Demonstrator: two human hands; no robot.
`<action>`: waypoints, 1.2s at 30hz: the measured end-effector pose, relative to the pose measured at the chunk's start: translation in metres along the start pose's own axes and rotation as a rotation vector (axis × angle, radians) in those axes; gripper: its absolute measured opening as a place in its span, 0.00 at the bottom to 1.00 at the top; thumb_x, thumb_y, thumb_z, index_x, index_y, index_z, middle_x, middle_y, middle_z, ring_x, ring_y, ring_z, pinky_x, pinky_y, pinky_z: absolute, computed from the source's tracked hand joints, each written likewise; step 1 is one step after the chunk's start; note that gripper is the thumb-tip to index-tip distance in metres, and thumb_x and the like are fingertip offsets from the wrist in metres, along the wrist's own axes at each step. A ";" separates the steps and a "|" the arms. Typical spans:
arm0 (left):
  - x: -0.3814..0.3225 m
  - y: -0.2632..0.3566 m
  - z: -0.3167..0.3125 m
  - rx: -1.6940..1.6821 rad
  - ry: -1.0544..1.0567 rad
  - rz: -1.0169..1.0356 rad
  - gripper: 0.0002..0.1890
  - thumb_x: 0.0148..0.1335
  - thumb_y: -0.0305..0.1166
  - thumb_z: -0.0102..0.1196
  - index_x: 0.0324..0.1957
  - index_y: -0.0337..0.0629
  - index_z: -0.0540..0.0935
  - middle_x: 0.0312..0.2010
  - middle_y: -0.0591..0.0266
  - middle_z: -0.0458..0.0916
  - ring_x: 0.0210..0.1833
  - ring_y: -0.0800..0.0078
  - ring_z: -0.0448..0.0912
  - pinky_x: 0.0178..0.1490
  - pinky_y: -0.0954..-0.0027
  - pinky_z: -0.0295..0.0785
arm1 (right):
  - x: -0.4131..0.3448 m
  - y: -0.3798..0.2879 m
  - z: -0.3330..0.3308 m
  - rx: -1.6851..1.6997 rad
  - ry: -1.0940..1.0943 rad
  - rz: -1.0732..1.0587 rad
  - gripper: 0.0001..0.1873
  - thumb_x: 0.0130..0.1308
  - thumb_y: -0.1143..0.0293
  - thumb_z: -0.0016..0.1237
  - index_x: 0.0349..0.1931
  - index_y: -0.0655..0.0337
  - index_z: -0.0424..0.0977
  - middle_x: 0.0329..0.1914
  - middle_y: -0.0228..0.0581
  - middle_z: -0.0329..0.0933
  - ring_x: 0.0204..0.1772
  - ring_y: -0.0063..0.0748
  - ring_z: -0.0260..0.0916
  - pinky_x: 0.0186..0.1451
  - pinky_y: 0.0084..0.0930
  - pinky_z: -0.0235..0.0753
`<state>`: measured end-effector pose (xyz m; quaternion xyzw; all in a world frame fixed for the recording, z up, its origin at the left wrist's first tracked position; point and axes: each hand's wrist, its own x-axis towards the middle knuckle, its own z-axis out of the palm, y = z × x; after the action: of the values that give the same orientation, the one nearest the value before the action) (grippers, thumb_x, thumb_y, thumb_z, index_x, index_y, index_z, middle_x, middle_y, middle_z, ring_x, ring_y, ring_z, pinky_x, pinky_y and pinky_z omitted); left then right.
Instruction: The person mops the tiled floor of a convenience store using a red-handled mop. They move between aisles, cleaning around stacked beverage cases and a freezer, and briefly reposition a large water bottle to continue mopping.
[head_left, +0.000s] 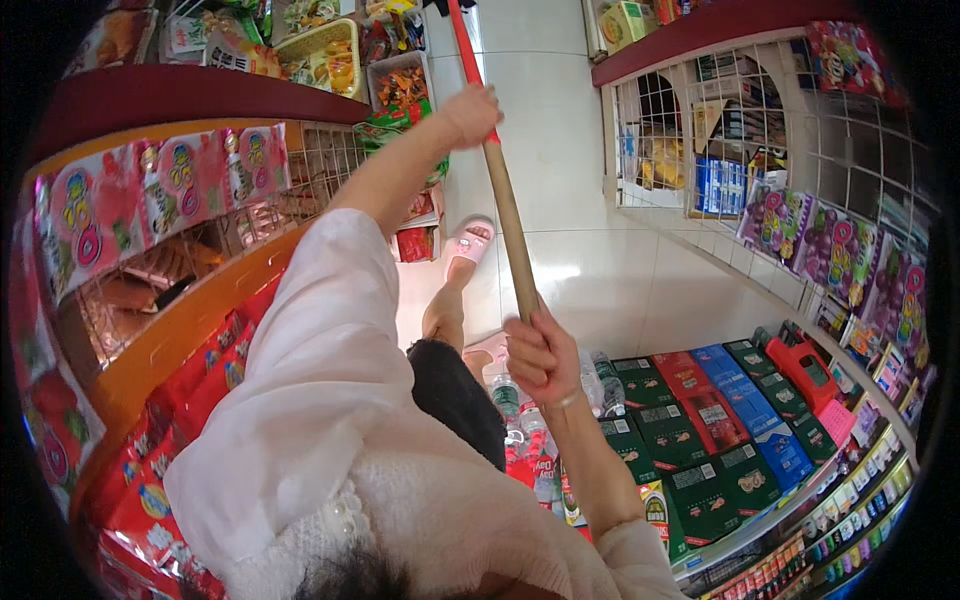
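A long wooden pole (511, 210) with a red upper sleeve runs from the frame's top edge down to the middle. Dark strands (444, 4), like part of a mop head, show at its far end, mostly cut off. My left hand (471, 116) grips the red section with the arm stretched out ahead. Lower down, my right hand (541, 354) is closed around the butt end of the wood. Below the pole lies a pale tiled floor (555, 172). One foot in a pink slipper (472, 241) is forward on the tiles.
Shelving with hanging snack packs (180, 180) lines the left side, above red bags (165, 457). A wire-mesh rack (701, 142) borders the aisle on the right. Boxed drink cases (709, 435) and plastic bottles (529, 420) stand at lower right. A plastic bin (367, 82) of small packets sits at upper left.
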<state>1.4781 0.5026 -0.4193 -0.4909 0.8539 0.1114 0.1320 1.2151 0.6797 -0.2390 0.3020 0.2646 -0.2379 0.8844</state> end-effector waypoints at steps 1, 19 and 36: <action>-0.005 0.024 0.002 0.020 -0.004 0.018 0.07 0.52 0.32 0.53 0.31 0.48 0.83 0.35 0.61 0.81 0.51 0.62 0.73 0.59 0.59 0.65 | -0.021 0.006 -0.012 -0.034 0.025 -0.016 0.17 0.71 0.67 0.33 0.59 0.47 0.62 0.23 0.27 0.53 0.11 0.11 0.45 0.08 0.10 0.45; -0.237 0.545 -0.087 -0.941 -0.046 0.642 0.09 0.38 0.37 0.58 0.20 0.42 0.79 0.21 0.50 0.79 0.29 0.49 0.79 0.30 0.51 0.72 | -0.533 0.200 -0.059 -0.380 0.813 -0.061 0.33 0.65 0.73 0.44 0.69 0.44 0.49 0.21 0.24 0.60 0.10 0.13 0.46 0.08 0.10 0.47; -0.196 0.440 -0.046 -0.598 -0.057 0.534 0.09 0.34 0.32 0.63 0.21 0.44 0.78 0.25 0.57 0.78 0.35 0.57 0.77 0.41 0.57 0.69 | -0.411 0.194 -0.069 -0.641 0.631 -0.123 0.37 0.61 0.80 0.39 0.70 0.49 0.43 0.13 0.29 0.56 0.09 0.19 0.52 0.09 0.16 0.48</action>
<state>1.1852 0.8634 -0.2837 -0.2651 0.8774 0.3989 -0.0264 0.9983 0.9694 0.0449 0.0545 0.5989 -0.0922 0.7937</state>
